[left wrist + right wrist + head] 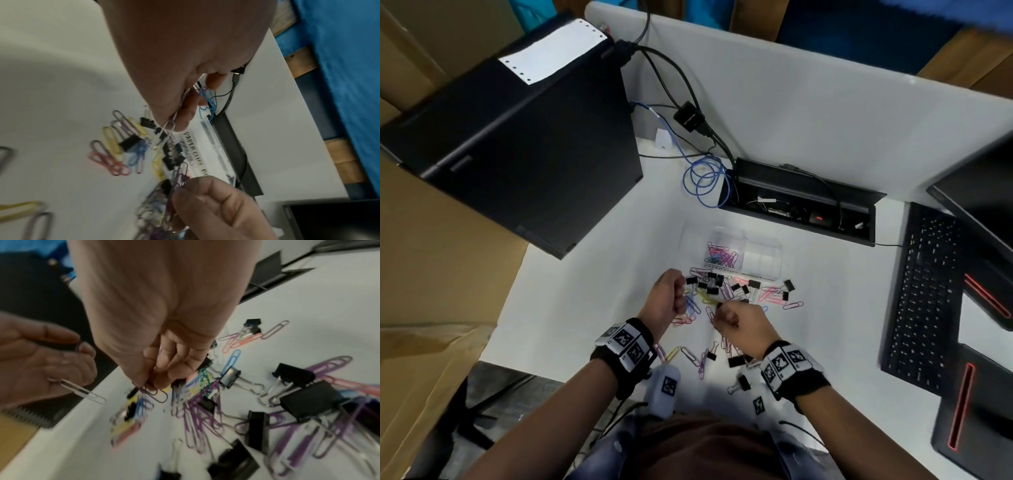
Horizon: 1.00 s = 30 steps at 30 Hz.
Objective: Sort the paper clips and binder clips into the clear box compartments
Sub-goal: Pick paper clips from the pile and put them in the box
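Coloured paper clips and black binder clips [710, 284] lie scattered on the white desk in front of the clear box [762, 262]. The box's left compartment holds several paper clips [720, 256], and its front reads "PAPER CLIPS" [190, 142]. My left hand [681, 295] hovers over the pile and grips a few paper clips; a white one [164, 133] sticks out below the fist. My right hand [722, 313], beside it, pinches purple paper clips [153, 391] between thumb and fingers, just above the pile. More clips [702, 358] lie near the desk's front edge.
A black computer tower [517, 137] stands at the left. Behind the box is an open cable tray [801, 202] with coiled blue cable [705, 181]. A black keyboard [921, 291] and a monitor [983, 192] fill the right side.
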Available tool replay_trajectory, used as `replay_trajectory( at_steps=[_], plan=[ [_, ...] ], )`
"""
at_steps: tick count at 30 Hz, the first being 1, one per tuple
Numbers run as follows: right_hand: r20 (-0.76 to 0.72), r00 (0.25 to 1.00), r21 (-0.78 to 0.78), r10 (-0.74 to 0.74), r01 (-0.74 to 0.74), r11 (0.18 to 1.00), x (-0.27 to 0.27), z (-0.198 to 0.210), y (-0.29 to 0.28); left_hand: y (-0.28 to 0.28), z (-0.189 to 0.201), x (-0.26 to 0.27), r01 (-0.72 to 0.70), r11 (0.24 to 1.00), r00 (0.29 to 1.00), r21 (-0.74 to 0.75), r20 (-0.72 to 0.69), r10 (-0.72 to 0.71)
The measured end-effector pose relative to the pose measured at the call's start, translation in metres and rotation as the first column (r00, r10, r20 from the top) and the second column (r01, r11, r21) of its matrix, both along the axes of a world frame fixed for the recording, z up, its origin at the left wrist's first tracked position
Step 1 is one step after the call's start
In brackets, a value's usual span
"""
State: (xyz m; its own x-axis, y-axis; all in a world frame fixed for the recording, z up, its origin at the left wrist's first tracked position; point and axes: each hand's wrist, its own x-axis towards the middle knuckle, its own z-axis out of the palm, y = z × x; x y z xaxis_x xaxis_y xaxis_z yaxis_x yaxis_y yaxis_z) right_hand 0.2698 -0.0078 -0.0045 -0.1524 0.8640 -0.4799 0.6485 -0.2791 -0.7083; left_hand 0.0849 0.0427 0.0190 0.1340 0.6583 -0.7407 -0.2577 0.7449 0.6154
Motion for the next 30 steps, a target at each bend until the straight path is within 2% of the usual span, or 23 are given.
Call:
replay_trajectory(
  at_steps=[4,9,11,12,14,15,17,20,22,24,27,29,30],
  plan=[
    [-0.205,0.934,0.026,-0.292,0.303,0.953,0.008,0.023,0.018,0.033,0.018,0.025,-0.128,0.992,0.978,-0.013,0.164,0.128],
    [-0.191,0.876,0.181,-0.443,0.475,0.861,0.009,0.035,0.077,0.084,0.036,0.063,-0.292,0.956,0.942,0.035,0.187,0.280],
    [-0.117,0.899,0.196,-0.423,0.438,0.877,0.008,0.032,0.093,0.092,0.033,0.069,-0.244,0.965,0.963,0.095,0.142,0.230],
    [-0.067,0.917,0.193,-0.392,0.398,0.897,0.008,0.030,0.097,0.091,0.030,0.068,-0.176,0.974,0.982,0.143,0.086,0.165],
    [0.004,0.942,0.183,-0.336,0.329,0.926,0.011,0.026,0.098,0.084,0.021,0.058,0.024,0.970,0.997,0.240,-0.078,-0.005],
    [0.020,0.949,0.187,-0.313,0.304,0.934,0.014,0.025,0.096,0.077,0.017,0.051,0.142,0.951,0.981,0.276,-0.169,-0.097],
    [0.037,0.967,0.200,-0.253,0.241,0.950,0.020,0.025,0.087,0.060,0.012,0.032,0.348,0.879,0.908,0.325,-0.350,-0.230],
    [0.064,0.990,0.126,-0.127,0.118,0.985,0.032,0.020,0.065,0.031,0.007,0.005,0.497,0.796,0.816,0.345,-0.498,-0.293],
    [0.046,0.998,0.053,-0.043,0.041,0.998,0.036,0.016,0.052,0.011,-0.001,-0.011,0.596,0.730,0.725,0.333,-0.614,-0.312],
    [0.035,0.997,0.006,0.072,-0.073,0.997,0.035,0.014,0.041,-0.006,-0.016,-0.026,0.728,0.627,0.566,0.278,-0.760,-0.320],
    [0.077,0.956,-0.059,0.283,-0.279,0.958,0.023,0.009,0.030,-0.033,-0.038,-0.047,0.896,0.442,0.227,0.031,-0.889,-0.397],
    [0.155,0.896,-0.097,0.417,-0.406,0.909,0.012,0.001,0.026,-0.046,-0.048,-0.056,0.932,0.353,0.097,-0.076,-0.890,-0.447],
    [0.204,0.852,-0.117,0.482,-0.467,0.876,0.009,-0.004,0.025,-0.051,-0.051,-0.058,0.938,0.335,0.073,-0.091,-0.893,-0.445]
  ],
)
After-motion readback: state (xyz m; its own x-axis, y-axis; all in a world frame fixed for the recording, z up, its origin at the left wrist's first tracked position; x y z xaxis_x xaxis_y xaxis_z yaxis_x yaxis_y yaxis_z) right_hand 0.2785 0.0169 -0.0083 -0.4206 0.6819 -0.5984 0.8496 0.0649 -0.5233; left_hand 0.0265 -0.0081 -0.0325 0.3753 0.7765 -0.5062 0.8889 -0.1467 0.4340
